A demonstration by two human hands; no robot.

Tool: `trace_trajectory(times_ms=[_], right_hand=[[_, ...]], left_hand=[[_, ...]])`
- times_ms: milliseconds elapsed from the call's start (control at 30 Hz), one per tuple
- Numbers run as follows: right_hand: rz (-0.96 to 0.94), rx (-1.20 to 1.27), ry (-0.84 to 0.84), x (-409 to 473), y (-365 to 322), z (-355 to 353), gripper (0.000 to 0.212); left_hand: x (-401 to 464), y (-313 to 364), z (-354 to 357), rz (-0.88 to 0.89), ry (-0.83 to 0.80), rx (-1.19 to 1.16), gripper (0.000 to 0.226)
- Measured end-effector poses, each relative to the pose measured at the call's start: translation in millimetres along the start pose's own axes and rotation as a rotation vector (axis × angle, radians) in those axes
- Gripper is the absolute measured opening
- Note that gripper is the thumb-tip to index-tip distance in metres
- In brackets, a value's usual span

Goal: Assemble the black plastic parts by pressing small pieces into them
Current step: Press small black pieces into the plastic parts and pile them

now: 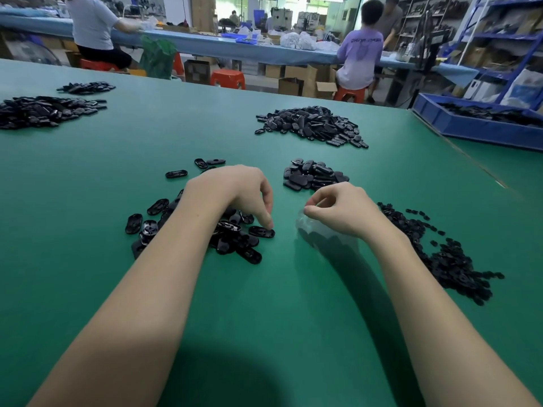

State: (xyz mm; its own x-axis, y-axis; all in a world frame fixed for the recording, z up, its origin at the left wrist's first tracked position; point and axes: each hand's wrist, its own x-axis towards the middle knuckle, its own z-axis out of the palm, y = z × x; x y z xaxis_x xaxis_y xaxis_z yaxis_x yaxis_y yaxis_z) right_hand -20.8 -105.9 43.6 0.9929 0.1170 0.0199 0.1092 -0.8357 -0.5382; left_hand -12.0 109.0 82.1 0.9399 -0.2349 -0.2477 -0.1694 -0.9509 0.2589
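My left hand (235, 195) reaches down over a heap of black oval shells (164, 218). Its curled fingertips are on one black oval part (261, 232) at the heap's right edge. To the right, my right hand (343, 211) hovers just above the table with thumb and forefinger pinched together. A blurred, translucent thing (305, 227) hangs from that pinch; I cannot tell what it is. A long spread of small black pieces (446, 259) lies right of my right forearm.
A small pile of black ovals (316, 175) sits just beyond my hands, with a bigger pile (311, 124) farther back. More piles (44, 111) lie far left. A blue tray (470, 127) of parts stands at the right. People sit at benches behind the green table (147, 148).
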Motion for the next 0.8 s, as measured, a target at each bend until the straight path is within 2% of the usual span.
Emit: trace_trajectory(times_ms=[167, 367, 467, 633, 700, 800], right_hand=[[-0.031, 0.016, -0.054, -0.5, 1.5, -3.4, 0.007], [-0.027, 0.014, -0.086, -1.0, 7.7, -9.5, 0.008], [-0.026, 0.099, -0.087, -0.9, 9.6, -13.0, 0.007], [0.038, 0.466, -0.194, -8.2, 14.5, -23.6, 0.015], [0.058, 0.562, -0.215, -10.7, 18.0, -30.0, 0.017], [0.093, 0.61, -0.121, -10.4, 23.7, -38.4, 0.016]], left_hand=[[4.0, 5.7, 8.4, 0.009, -0.097, 0.066, 0.029], [9.3, 4.2, 12.4, 0.066, -0.04, -0.006, 0.017], [9.4, 7.7, 12.2, 0.199, 0.023, -0.222, 0.015], [7.7, 23.1, 15.5, 0.343, 0.119, -0.698, 0.018], [10.1, 27.3, 18.8, 0.364, 0.168, -0.791, 0.014], [12.9, 29.9, 23.3, 0.361, 0.152, -0.862, 0.018]])
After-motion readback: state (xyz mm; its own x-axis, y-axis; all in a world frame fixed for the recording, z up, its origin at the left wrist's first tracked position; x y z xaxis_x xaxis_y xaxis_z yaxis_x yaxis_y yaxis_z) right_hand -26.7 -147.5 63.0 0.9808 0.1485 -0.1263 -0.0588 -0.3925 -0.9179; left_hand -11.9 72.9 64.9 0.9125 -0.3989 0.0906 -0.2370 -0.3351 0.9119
